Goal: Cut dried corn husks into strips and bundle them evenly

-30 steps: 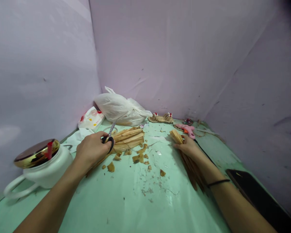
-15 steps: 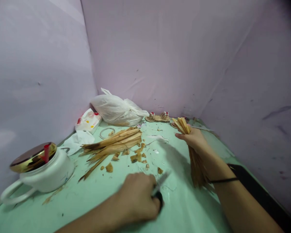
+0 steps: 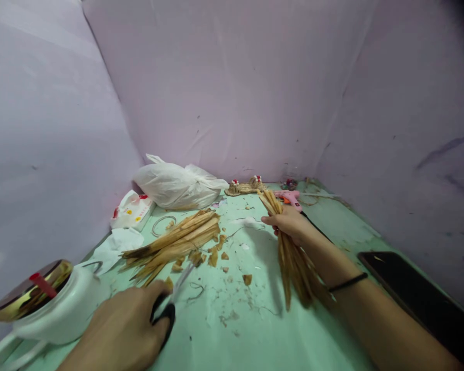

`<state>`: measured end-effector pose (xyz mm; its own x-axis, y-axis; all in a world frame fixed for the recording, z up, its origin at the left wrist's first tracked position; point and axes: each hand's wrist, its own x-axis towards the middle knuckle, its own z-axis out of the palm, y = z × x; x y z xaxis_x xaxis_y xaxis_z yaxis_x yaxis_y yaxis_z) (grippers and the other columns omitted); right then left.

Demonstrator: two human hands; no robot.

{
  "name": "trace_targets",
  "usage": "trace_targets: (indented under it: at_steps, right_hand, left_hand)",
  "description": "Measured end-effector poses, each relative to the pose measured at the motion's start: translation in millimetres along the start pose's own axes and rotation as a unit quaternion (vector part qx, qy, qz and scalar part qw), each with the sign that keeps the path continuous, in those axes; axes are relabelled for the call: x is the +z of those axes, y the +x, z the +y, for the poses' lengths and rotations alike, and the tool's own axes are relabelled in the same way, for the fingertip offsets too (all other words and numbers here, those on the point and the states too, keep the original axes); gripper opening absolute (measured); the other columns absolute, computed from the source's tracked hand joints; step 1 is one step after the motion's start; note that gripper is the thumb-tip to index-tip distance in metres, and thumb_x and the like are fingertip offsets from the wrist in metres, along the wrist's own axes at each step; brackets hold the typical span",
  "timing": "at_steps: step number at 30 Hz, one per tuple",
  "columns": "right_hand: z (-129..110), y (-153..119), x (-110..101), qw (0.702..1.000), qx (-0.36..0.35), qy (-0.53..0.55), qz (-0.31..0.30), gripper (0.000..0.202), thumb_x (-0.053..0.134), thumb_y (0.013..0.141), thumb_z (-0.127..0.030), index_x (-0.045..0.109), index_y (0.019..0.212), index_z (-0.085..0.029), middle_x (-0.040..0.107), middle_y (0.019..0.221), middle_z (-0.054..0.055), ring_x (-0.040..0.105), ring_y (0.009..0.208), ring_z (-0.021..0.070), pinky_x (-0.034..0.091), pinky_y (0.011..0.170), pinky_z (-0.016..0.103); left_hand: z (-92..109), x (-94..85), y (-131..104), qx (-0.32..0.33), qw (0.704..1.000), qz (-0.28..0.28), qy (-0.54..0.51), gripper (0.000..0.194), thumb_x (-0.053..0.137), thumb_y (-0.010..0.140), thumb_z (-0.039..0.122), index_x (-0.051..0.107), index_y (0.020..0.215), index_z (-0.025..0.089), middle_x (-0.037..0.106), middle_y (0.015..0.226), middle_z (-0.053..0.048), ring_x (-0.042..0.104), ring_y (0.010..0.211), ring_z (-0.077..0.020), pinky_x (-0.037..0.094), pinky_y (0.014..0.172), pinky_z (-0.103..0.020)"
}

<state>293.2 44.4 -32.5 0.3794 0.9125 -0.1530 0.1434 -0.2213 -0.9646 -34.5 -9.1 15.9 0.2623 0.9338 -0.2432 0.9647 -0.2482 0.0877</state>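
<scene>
Left hand [image 3: 126, 325] has swung left, palm down, grip closed on scissors [image 3: 170, 315]; right hand [image 3: 293, 224] clasps dried leaves [image 3: 291, 265].

— Where's the left hand [image 3: 126, 324]?
— Low over the worktop [image 3: 263, 340], near its near edge and left of the middle. Its back faces up, with the thumb and fingers bent into a closed grip.
— And its forearm?
— Mostly out of view.
— The right hand [image 3: 290, 221]?
— Farther out, toward the worktop's far edge and right of the middle. It's closed too, with the thumb pointing left.
— How does that arm run?
— The right forearm [image 3: 379, 319] slants in from the near right corner.
</scene>
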Motion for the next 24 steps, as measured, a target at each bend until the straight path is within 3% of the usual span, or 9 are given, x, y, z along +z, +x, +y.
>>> trace_targets:
  at_steps: [3,5,9,12,15,18,21,24]
  right_hand:
    - [-6,-8,12,0.990,0.062,0.114,-0.062,0.024,0.068,0.057,-0.018,0.045,0.059,-0.020,0.042,0.040,-0.007,0.039,0.035,0.0067,0.030,0.034,0.020]
    - [-9,-12,16,0.981,0.073,0.159,-0.080,0.024,0.069,0.056,-0.016,0.046,0.062,-0.019,0.042,0.042,-0.008,0.037,0.035,0.0054,0.030,0.034,0.018]
    - [-11,-10,13,0.975,0.084,0.187,-0.086,0.025,0.071,0.056,-0.016,0.047,0.062,-0.018,0.040,0.043,-0.008,0.034,0.036,0.0037,0.030,0.033,0.016]
    - [-10,-5,10,0.973,0.087,0.199,-0.083,0.026,0.073,0.055,-0.018,0.048,0.063,-0.018,0.040,0.044,-0.008,0.034,0.037,0.0033,0.031,0.034,0.016]
    - [-6,-1,10,0.972,0.089,0.200,-0.087,0.026,0.072,0.056,-0.020,0.048,0.064,-0.018,0.040,0.044,-0.008,0.035,0.036,0.0035,0.030,0.035,0.016]
    - [-5,-1,11,0.972,0.089,0.197,-0.094,0.025,0.072,0.058,-0.021,0.048,0.064,-0.018,0.041,0.044,-0.008,0.035,0.036,0.0039,0.029,0.035,0.017]
    - [-13,-9,12,0.968,0.095,0.210,-0.102,0.026,0.073,0.056,-0.019,0.048,0.064,-0.018,0.039,0.044,-0.008,0.033,0.037,0.0036,0.028,0.035,0.016]
    - [-26,-25,17,0.960,0.093,0.232,-0.126,0.027,0.073,0.054,-0.019,0.050,0.066,-0.018,0.042,0.047,-0.007,0.035,0.040,0.0041,0.030,0.036,0.016]
  left_hand:
    - [7,-19.3,31,-0.031,0.992,0.118,-0.005,0.037,0.042,0.074,0.031,0.057,0.107,0.028,0.069,0.084,-0.007,0.063,0.076,-0.0287,0.035,0.058,-0.031]
    - [18,-27.4,64,-0.008,0.983,0.181,0.001,0.037,0.040,0.076,0.029,0.055,0.110,0.027,0.069,0.087,-0.008,0.062,0.079,-0.0281,0.035,0.060,-0.031]
    - [40,-26.7,119,0.052,0.979,0.195,0.014,0.033,0.043,0.075,0.024,0.057,0.106,0.024,0.069,0.087,-0.010,0.062,0.077,-0.0275,0.034,0.059,-0.029]
    - [45,-20.9,138,0.061,0.982,0.175,0.040,0.030,0.042,0.074,0.019,0.059,0.099,0.021,0.069,0.081,-0.012,0.062,0.072,-0.0285,0.032,0.055,-0.029]
    - [37,-26.0,142,0.029,0.980,0.191,0.037,0.033,0.040,0.075,0.021,0.058,0.103,0.023,0.069,0.081,-0.011,0.063,0.073,-0.0292,0.032,0.054,-0.029]
    - [18,-46.0,134,-0.033,0.963,0.267,0.015,0.036,0.040,0.078,0.030,0.057,0.108,0.025,0.069,0.085,-0.011,0.063,0.078,-0.0312,0.036,0.057,-0.032]
    - [-1,-71.6,114,-0.072,0.924,0.370,-0.055,0.036,0.048,0.074,0.037,0.059,0.107,0.027,0.069,0.090,-0.009,0.062,0.085,-0.0317,0.041,0.064,-0.035]
    - [-7,-89.3,88,-0.081,0.873,0.423,-0.230,0.039,0.058,0.064,0.033,0.060,0.103,0.024,0.068,0.083,-0.004,0.063,0.076,-0.0243,0.045,0.064,-0.031]
